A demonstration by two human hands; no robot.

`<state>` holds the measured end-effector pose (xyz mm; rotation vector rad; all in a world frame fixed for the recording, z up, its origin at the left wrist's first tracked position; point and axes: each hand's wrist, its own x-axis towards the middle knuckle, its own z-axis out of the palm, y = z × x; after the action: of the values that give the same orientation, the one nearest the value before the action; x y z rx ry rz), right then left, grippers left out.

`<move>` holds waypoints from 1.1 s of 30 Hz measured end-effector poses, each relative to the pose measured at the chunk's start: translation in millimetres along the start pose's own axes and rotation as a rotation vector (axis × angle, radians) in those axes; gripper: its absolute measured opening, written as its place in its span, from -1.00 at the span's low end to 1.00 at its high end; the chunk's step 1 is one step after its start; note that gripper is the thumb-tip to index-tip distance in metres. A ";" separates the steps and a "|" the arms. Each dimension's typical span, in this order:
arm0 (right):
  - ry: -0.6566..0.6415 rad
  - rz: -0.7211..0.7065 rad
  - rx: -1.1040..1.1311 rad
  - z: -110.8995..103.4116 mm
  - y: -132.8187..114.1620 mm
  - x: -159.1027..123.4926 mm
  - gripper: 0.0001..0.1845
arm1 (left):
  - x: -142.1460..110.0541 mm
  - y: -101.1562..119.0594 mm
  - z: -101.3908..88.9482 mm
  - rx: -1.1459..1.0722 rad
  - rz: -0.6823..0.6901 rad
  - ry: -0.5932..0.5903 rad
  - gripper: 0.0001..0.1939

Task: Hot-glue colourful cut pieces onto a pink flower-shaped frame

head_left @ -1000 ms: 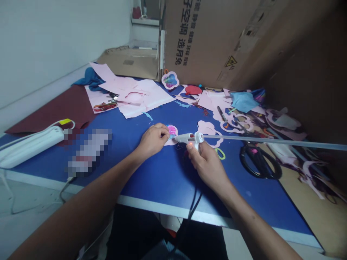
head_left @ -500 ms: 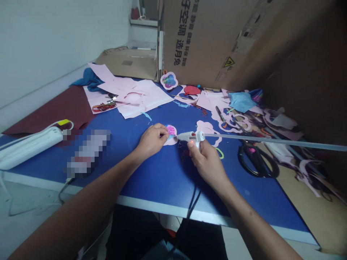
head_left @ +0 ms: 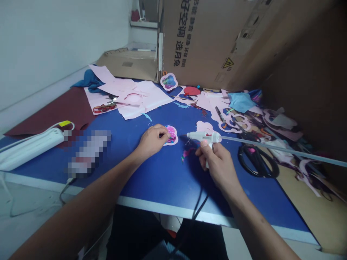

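Observation:
My left hand (head_left: 153, 141) is closed, its thumb and fingers pinched together at the left edge of a small pink-rimmed, flower-shaped paper piece (head_left: 173, 132). Shiny pink and blue material fills the middle of that piece. My right hand (head_left: 218, 159) grips a white glue gun (head_left: 198, 136) with a small light glowing on it. A long translucent glue stick (head_left: 271, 144) sticks out of its back. The nozzle points left, a short gap away from the paper piece. Beneath the gun lie small pink and green scraps (head_left: 185, 154). Behind it rests a pink paper cutout (head_left: 205, 127).
Black-handled scissors (head_left: 258, 162) lie at right, near a heap of paper offcuts. Pink sheets (head_left: 146, 95) and a finished-looking flower piece (head_left: 168, 82) are at the back. A white power strip (head_left: 32, 148) sits at left. A large cardboard box (head_left: 206, 43) walls the rear.
My right hand has drawn the glue gun to the right, away from the paper piece. My left hand stays nearly in place, and more of the piece's shiny middle shows.

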<state>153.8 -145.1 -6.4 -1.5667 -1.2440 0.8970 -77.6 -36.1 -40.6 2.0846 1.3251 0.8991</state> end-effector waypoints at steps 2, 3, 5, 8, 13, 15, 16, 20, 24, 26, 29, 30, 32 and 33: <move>0.019 0.030 0.074 -5.7 2.1 3.1 -0.44 | -2.0 0.7 -1.2 -0.040 0.001 0.016 -0.77; 0.030 0.058 0.131 -7.8 4.1 5.2 -0.46 | -3.3 1.4 -2.8 -0.065 0.002 0.035 -0.78; 0.048 0.131 0.255 -10.3 9.4 9.9 -0.51 | -5.9 3.8 -8.7 -0.101 0.012 0.103 -0.81; 0.062 0.194 0.384 -12.6 17.8 17.1 -0.58 | -4.2 7.6 -22.0 -0.053 0.046 0.220 -0.81; -0.078 0.275 0.541 -25.4 25.1 25.7 -0.73 | 20.1 -1.8 -29.2 0.221 0.253 -0.042 -0.71; -0.144 0.320 0.570 -33.8 26.3 26.6 -0.76 | 29.5 -10.9 -23.6 0.255 0.327 -0.183 -0.67; -0.164 0.334 0.573 -38.1 26.9 26.4 -0.76 | 32.8 -15.2 -20.0 0.268 0.333 -0.199 -0.64; -0.202 0.387 0.579 -51.1 29.7 23.7 -0.76 | 37.6 -22.2 -8.4 0.367 0.335 -0.263 -0.53; -0.237 0.434 0.580 -58.8 30.9 19.2 -0.77 | 36.2 -15.3 -3.9 0.524 0.243 -0.366 -0.42; -0.250 0.454 0.556 -62.7 28.9 16.2 -0.79 | 35.8 -11.6 -3.1 0.579 0.204 -0.410 -0.38; -0.265 0.505 0.514 -69.2 21.6 12.8 -0.83 | 35.7 -8.5 -2.4 0.623 0.179 -0.453 -0.34; -0.273 0.530 0.502 -71.3 18.6 12.5 -0.83 | 35.6 -7.9 -2.4 0.634 0.176 -0.461 -0.34; -0.291 0.595 0.466 -76.0 13.7 12.8 -0.82 | 35.0 -7.0 -2.5 0.657 0.177 -0.465 -0.33; -0.301 0.626 0.442 -78.8 12.3 13.2 -0.81 | 34.5 -6.6 -2.6 0.668 0.178 -0.460 -0.32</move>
<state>233.4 -150.0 6.9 -1.4996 -0.6619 1.7284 -72.9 -1.7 -34.6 2.7191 1.3007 -0.0157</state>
